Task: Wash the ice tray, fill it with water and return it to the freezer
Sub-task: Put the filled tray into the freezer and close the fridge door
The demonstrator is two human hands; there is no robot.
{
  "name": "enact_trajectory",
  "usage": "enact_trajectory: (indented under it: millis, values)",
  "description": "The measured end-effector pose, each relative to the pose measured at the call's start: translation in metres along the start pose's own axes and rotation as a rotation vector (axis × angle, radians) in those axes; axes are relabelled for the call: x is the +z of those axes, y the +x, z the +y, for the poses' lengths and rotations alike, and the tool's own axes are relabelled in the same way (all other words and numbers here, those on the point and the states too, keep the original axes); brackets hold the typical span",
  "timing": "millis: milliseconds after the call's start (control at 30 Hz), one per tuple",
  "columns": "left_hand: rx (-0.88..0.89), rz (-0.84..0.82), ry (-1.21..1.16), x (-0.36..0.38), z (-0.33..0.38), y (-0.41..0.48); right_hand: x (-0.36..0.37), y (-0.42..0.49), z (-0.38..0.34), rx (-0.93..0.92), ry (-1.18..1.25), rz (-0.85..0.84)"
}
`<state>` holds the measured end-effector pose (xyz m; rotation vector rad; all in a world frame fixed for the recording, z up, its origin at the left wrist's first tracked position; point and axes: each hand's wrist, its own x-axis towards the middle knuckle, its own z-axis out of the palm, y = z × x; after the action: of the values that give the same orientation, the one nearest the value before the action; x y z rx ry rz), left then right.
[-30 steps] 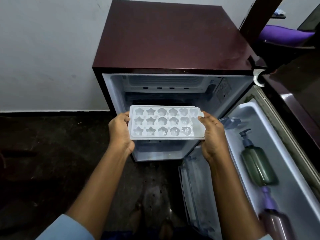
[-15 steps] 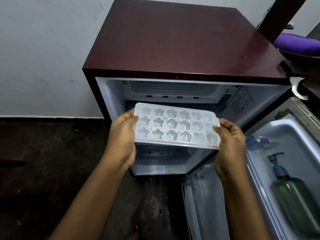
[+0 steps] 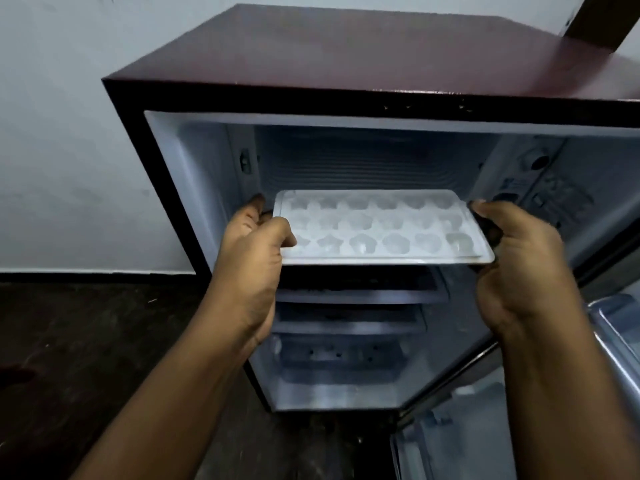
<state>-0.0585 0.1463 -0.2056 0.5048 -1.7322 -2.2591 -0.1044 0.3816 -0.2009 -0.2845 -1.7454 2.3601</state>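
Here the white plastic ice tray (image 3: 381, 228) with shaped moulds sits level between both hands, inside the maroon fridge's (image 3: 346, 64) open top compartment; the left hand (image 3: 252, 258) and right hand (image 3: 519, 265) grip its short ends.

One ice tray (image 3: 381, 233), white. In it three rows of six moulds (image 3: 362, 244), so eighteen in all, one of them partly under a thumb. Two hands: one left hand (image 3: 249, 261) and one right hand (image 3: 519, 268), one at each short end of the tray. One small fridge (image 3: 346, 53) with one open door (image 3: 616, 341). Under the tray, two shelf edges (image 3: 360, 297) and one bottom compartment (image 3: 339, 368). One dark beam (image 3: 597, 19) at top right.
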Motion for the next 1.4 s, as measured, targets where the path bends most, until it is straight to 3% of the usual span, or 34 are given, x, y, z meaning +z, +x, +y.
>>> enact_trajectory:
  millis: [467, 900, 1267, 1400]
  values:
    - [0.157, 0.006, 0.011, 0.027, -0.004, 0.057, 0.02, 0.079, 0.028, -0.044, -0.152, -0.054]
    - [0.177, 0.015, 0.105, 0.042, -0.029, 0.091, 0.039, 0.12, 0.035, -0.08, -0.591, -0.121]
    - [0.414, -0.028, 0.575, 0.039, -0.036, 0.094, 0.039, 0.108, 0.053, -0.293, -0.763, -0.13]
    - [0.675, -0.046, 1.016, 0.03, -0.046, 0.081, 0.027, 0.083, 0.078, -0.686, -0.979, -0.015]
